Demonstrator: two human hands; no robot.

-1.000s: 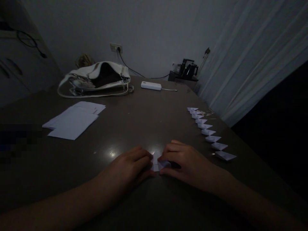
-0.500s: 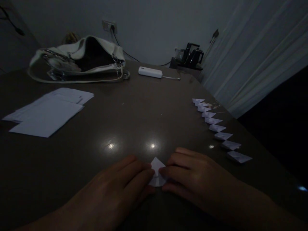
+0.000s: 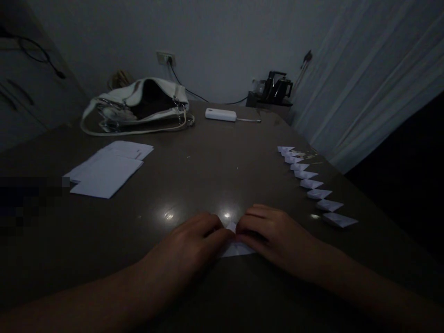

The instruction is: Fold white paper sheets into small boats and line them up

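Note:
On the dark table, near its front edge, lies a small folded white paper piece. My left hand presses on its left side and my right hand presses on its right side, fingertips meeting over it. Most of the paper is hidden under my fingers; only a pointed tip and the lower edge show. A row of several folded white paper pieces runs along the table's right side.
A stack of flat white paper sheets lies at the left. A white handbag sits at the back, with a white power bank and cable beside it. A black kettle stands at the far corner; curtains hang on the right.
My fingers have closed further over the paper piece, covering more of its top. The view has shifted back and to the right.

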